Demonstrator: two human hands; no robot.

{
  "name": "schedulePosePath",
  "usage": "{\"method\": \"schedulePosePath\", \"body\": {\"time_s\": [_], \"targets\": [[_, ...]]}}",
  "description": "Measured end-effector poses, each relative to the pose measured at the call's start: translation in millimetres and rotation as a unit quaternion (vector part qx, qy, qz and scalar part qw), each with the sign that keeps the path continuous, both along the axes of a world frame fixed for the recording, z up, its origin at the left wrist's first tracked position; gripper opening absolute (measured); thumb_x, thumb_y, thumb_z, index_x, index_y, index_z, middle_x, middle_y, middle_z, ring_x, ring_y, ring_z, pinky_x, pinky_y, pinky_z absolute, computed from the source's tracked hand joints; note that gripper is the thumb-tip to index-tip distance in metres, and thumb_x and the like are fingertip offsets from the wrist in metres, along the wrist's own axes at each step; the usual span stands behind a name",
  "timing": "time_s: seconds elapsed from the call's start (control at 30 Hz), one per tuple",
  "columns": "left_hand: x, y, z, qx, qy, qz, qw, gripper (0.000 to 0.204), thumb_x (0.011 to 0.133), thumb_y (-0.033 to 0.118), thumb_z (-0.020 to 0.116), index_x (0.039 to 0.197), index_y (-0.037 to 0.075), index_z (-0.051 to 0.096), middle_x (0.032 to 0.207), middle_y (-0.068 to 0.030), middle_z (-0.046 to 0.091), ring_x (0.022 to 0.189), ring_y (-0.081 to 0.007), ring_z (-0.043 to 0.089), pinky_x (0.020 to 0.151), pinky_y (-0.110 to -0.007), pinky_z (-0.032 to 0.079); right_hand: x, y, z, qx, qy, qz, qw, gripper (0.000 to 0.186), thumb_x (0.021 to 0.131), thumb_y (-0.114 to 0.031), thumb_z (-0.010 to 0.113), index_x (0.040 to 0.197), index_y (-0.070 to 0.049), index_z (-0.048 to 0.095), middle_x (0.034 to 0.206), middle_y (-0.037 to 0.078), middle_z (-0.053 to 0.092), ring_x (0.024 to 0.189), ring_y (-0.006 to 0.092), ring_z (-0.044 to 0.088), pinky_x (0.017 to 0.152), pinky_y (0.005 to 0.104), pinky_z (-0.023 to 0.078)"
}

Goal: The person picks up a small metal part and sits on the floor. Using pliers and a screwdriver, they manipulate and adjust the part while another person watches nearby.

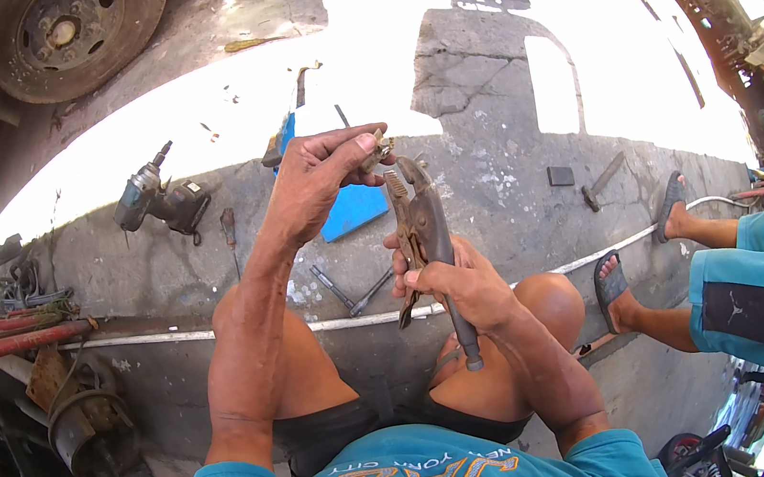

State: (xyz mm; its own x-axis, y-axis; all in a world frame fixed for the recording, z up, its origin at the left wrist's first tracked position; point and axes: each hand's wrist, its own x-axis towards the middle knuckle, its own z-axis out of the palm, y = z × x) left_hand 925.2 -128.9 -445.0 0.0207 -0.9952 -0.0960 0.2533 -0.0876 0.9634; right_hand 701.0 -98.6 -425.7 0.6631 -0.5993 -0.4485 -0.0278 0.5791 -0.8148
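Note:
My left hand [316, 178] is closed, pinching a small metal part [378, 149] between thumb and fingers; its exact kind is hard to make out. Locking pliers [431, 222] are gripped in my right hand [455, 279], with the jaws pointing up and apart. The tips of the jaws are just right of the small part, and nothing shows between them. Behind and below my left hand, a flat blue object [354, 211] lies on the concrete. Between my knees and the pliers, a T-shaped metal wrench [351, 296] rests on the ground.
A cordless power tool [159, 195] and a screwdriver [229, 232] lie to the left. Rightward are a dark block [560, 176], a hammer [602, 182] and another person's sandalled foot [615, 290]. A white pipe [173, 337] crosses the ground. A wheel [70, 33] stands far left.

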Motion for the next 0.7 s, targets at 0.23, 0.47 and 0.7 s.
{"method": "schedulePosePath", "body": {"time_s": [0.23,0.47,0.7], "targets": [[-2.3,0.2,-1.4,0.013,-0.040,-0.013,0.999,0.035,0.096,0.023,0.070,0.122,-0.001,0.071,0.094,-0.0087,0.074,0.080,-0.0140,0.069,0.074,-0.031,0.059,0.1,-0.6,1.2,0.000,0.013,-0.007,1.000,0.053,0.086,-0.014,0.063,0.132,0.006,0.050,0.100,0.005,0.056,0.091,0.0150,0.058,0.085,0.0323,0.047],[-2.5,1.3,-2.7,0.007,-0.083,-0.019,0.996,0.035,0.095,0.025,0.072,0.120,0.000,0.072,0.089,-0.0078,0.074,0.078,-0.0141,0.069,0.073,-0.031,0.059,1.1,0.7,-0.4,0.008,0.012,-0.012,1.000,0.052,0.085,-0.013,0.063,0.132,0.006,0.050,0.100,0.005,0.055,0.091,0.0145,0.057,0.084,0.0315,0.047],[-2.7,1.7,-0.4,0.015,-0.095,-0.028,0.995,0.039,0.095,0.030,0.072,0.120,0.000,0.072,0.088,-0.0086,0.073,0.075,-0.0143,0.069,0.072,-0.032,0.059,3.2,1.2,-5.8,-0.008,0.044,-0.002,0.999,0.054,0.086,-0.012,0.064,0.135,0.006,0.049,0.099,0.005,0.057,0.090,0.0164,0.060,0.085,0.0325,0.049]]}}
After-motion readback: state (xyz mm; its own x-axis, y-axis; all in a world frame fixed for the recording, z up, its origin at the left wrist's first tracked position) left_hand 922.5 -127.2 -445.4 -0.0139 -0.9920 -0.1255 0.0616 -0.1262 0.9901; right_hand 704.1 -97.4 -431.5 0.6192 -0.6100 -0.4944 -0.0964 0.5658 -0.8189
